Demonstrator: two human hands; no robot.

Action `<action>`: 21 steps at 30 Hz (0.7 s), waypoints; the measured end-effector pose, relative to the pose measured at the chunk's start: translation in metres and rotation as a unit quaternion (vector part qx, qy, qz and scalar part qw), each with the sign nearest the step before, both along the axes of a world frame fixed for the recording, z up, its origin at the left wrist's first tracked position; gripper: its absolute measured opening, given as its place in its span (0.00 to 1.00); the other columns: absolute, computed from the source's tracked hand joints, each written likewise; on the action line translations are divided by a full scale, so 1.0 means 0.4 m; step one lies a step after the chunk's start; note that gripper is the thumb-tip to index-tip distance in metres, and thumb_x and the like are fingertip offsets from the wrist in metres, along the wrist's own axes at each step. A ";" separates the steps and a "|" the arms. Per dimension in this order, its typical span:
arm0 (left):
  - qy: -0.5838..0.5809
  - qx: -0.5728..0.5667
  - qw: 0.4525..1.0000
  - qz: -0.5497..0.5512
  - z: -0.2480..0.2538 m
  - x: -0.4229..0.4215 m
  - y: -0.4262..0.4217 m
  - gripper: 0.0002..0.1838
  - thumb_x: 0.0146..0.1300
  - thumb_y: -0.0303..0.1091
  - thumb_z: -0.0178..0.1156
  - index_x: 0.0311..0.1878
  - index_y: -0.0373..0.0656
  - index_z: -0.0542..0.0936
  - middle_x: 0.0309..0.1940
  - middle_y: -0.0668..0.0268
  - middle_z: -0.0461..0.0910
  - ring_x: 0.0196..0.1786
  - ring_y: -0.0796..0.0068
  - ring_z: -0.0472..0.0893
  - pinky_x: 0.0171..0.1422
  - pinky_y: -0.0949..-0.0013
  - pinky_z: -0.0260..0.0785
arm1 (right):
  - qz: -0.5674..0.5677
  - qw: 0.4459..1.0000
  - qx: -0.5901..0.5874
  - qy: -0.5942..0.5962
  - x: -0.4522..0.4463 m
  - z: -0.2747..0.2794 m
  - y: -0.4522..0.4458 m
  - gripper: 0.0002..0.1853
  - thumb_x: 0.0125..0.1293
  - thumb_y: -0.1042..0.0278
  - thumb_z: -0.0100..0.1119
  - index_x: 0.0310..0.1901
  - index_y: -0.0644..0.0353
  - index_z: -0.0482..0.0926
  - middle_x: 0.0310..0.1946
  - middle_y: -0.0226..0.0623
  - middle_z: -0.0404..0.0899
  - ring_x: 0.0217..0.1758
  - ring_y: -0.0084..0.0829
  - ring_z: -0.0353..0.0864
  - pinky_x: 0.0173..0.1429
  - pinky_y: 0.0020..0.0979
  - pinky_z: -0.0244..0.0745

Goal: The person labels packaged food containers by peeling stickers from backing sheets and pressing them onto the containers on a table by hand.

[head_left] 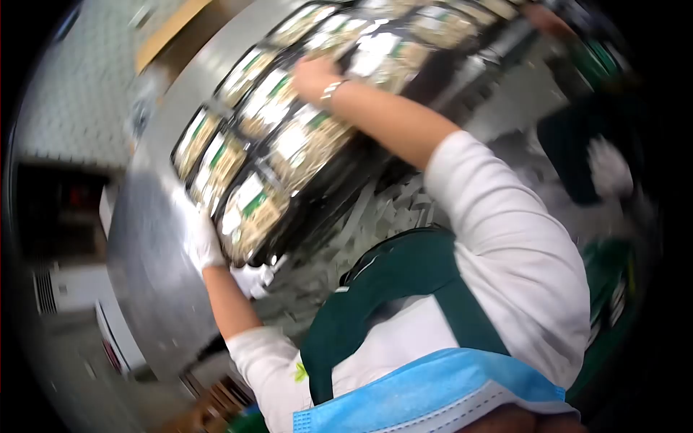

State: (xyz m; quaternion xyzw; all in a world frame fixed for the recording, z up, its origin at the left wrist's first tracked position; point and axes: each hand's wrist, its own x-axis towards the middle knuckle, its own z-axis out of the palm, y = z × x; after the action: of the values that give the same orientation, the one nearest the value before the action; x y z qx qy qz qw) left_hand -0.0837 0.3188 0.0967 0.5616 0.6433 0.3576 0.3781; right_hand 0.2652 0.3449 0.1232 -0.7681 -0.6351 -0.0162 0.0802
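Observation:
Black packaged trays with clear glossy tops, pale contents and white-and-green labels stand in rows on a metal table; one near tray (250,213) is at the left end. My left hand (204,238), in a white glove, lies stretched along that tray's outer left side, its fingers extended and touching the edge. Reaching over the rows, my right hand (315,78) looks bare and wears a bracelet (332,91) at the wrist. Its fingers bend down between a middle tray (268,101) and a farther tray (336,35). Blur and the hand itself hide the fingertips.
The metal table's surface (148,267) extends left of the trays. Pale strips (361,224) litter the area below its near edge. At the right, another person's gloved hand (610,167) and dark green clothing show. A cardboard-coloured box (173,32) sits beyond the table.

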 end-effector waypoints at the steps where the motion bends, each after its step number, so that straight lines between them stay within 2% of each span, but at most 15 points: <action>1: -0.112 -0.071 0.990 0.053 0.042 0.051 -0.041 0.25 0.59 0.48 0.50 0.43 0.32 0.76 0.36 0.62 0.77 0.36 0.73 0.73 0.43 0.71 0.65 | -0.013 0.996 0.014 0.088 0.013 -0.026 0.045 0.21 0.56 0.64 0.49 0.48 0.69 0.71 0.36 0.44 0.79 0.38 0.39 0.80 0.37 0.38 0.74; 2: -0.087 -0.072 0.994 0.005 0.038 0.023 -0.024 0.22 0.60 0.45 0.49 0.46 0.33 0.75 0.40 0.62 0.76 0.39 0.72 0.74 0.46 0.71 0.66 | -0.006 0.992 -0.003 0.126 0.022 0.015 0.025 0.16 0.55 0.63 0.50 0.42 0.63 0.77 0.38 0.42 0.79 0.41 0.40 0.79 0.40 0.42 0.73; 3: -0.222 -0.050 0.973 -0.031 0.035 0.030 -0.035 0.22 0.61 0.43 0.48 0.49 0.33 0.73 0.44 0.62 0.75 0.43 0.70 0.75 0.49 0.71 0.66 | -0.024 0.987 -0.025 0.156 0.029 0.024 0.040 0.14 0.54 0.62 0.50 0.38 0.58 0.80 0.39 0.40 0.79 0.44 0.40 0.77 0.43 0.46 0.71; 4: -0.285 -0.056 0.956 -0.042 0.065 0.047 -0.060 0.21 0.60 0.40 0.48 0.50 0.33 0.72 0.45 0.61 0.75 0.44 0.70 0.74 0.49 0.69 0.67 | -0.044 0.991 -0.060 0.111 0.041 -0.041 0.158 0.15 0.54 0.61 0.50 0.40 0.55 0.80 0.41 0.39 0.78 0.46 0.40 0.76 0.43 0.48 0.71; 5: -0.285 -0.047 0.957 -0.037 0.082 0.015 -0.062 0.22 0.59 0.41 0.49 0.50 0.34 0.72 0.45 0.61 0.75 0.44 0.68 0.75 0.48 0.67 0.68 | -0.093 0.983 -0.033 0.154 0.030 -0.034 0.155 0.15 0.53 0.61 0.52 0.42 0.53 0.80 0.42 0.37 0.78 0.45 0.37 0.77 0.42 0.44 0.71; 7: -0.089 0.058 0.994 -0.012 0.115 -0.017 -0.079 0.25 0.58 0.41 0.52 0.48 0.24 0.69 0.44 0.52 0.72 0.44 0.61 0.74 0.48 0.65 0.67 | -0.079 0.988 -0.036 0.130 0.007 -0.006 0.113 0.15 0.52 0.62 0.55 0.43 0.50 0.80 0.42 0.34 0.78 0.45 0.34 0.77 0.40 0.40 0.71; 9: 0.029 0.133 0.989 0.061 0.138 -0.032 -0.110 0.27 0.59 0.44 0.51 0.47 0.23 0.69 0.42 0.48 0.72 0.43 0.60 0.74 0.48 0.65 0.67 | -0.087 0.992 -0.071 0.061 -0.008 0.003 0.109 0.15 0.51 0.63 0.57 0.43 0.48 0.80 0.39 0.30 0.79 0.44 0.31 0.77 0.37 0.36 0.70; 11: 0.076 0.188 0.977 0.062 0.127 -0.043 -0.132 0.26 0.59 0.43 0.52 0.46 0.24 0.69 0.41 0.49 0.72 0.42 0.61 0.73 0.47 0.65 0.67 | -0.100 0.992 -0.065 0.041 -0.022 0.009 0.089 0.14 0.53 0.63 0.56 0.43 0.48 0.80 0.39 0.27 0.79 0.42 0.30 0.77 0.33 0.36 0.69; 12: 0.087 0.211 0.973 0.030 0.115 -0.040 -0.133 0.25 0.59 0.43 0.52 0.45 0.24 0.69 0.41 0.49 0.72 0.42 0.61 0.73 0.46 0.65 0.67 | -0.121 0.985 -0.117 0.021 -0.005 -0.051 0.158 0.14 0.54 0.64 0.55 0.43 0.48 0.80 0.40 0.28 0.78 0.42 0.31 0.77 0.33 0.37 0.69; 13: 0.087 0.228 0.970 0.012 0.110 -0.045 -0.160 0.24 0.59 0.42 0.52 0.44 0.25 0.69 0.40 0.50 0.72 0.41 0.61 0.73 0.46 0.65 0.67 | -0.122 0.980 -0.157 -0.013 -0.008 -0.017 0.128 0.14 0.55 0.65 0.53 0.43 0.48 0.80 0.40 0.28 0.78 0.43 0.32 0.76 0.33 0.38 0.70; 14: 0.093 0.236 0.967 0.000 0.103 -0.044 -0.169 0.24 0.59 0.42 0.52 0.44 0.25 0.70 0.40 0.50 0.72 0.41 0.62 0.73 0.45 0.65 0.67 | -0.080 0.991 -0.107 0.006 0.001 -0.029 0.103 0.14 0.55 0.65 0.52 0.43 0.49 0.80 0.40 0.29 0.78 0.42 0.32 0.77 0.33 0.38 0.70; 15: 0.095 0.240 0.966 -0.009 0.099 -0.047 -0.181 0.23 0.58 0.41 0.53 0.43 0.25 0.70 0.39 0.50 0.72 0.40 0.62 0.73 0.45 0.65 0.67 | -0.032 0.998 -0.053 0.022 -0.004 0.019 0.018 0.14 0.56 0.65 0.50 0.43 0.50 0.80 0.39 0.30 0.79 0.41 0.33 0.77 0.33 0.38 0.71; 17: 0.102 0.245 0.964 -0.025 0.090 -0.040 -0.207 0.22 0.58 0.41 0.53 0.42 0.26 0.70 0.38 0.51 0.72 0.39 0.62 0.73 0.44 0.65 0.67 | -0.022 0.997 -0.002 0.067 0.000 0.043 -0.003 0.13 0.56 0.64 0.48 0.39 0.53 0.80 0.39 0.33 0.79 0.43 0.33 0.77 0.37 0.40 0.72; 19: 0.103 0.251 0.961 -0.048 0.078 -0.028 -0.224 0.21 0.58 0.40 0.54 0.41 0.26 0.70 0.37 0.52 0.72 0.38 0.63 0.73 0.43 0.66 0.67 | 0.047 0.988 0.090 0.115 -0.031 0.106 -0.025 0.12 0.54 0.63 0.49 0.37 0.54 0.80 0.38 0.35 0.79 0.42 0.35 0.78 0.38 0.40 0.73; 21: 0.107 0.255 0.958 -0.076 0.076 -0.012 -0.237 0.19 0.58 0.39 0.54 0.40 0.27 0.71 0.36 0.53 0.72 0.37 0.64 0.72 0.42 0.66 0.66 | 0.147 0.978 0.134 0.062 -0.090 0.207 -0.109 0.12 0.53 0.64 0.50 0.36 0.56 0.81 0.35 0.36 0.80 0.39 0.36 0.79 0.37 0.39 0.73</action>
State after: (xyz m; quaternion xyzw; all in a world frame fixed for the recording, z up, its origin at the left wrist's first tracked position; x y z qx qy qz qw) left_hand -0.0884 0.2238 0.1270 0.7218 0.5227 0.4177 0.1769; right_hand 0.2293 0.3012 0.2060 -0.6479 -0.7273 -0.0417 0.2226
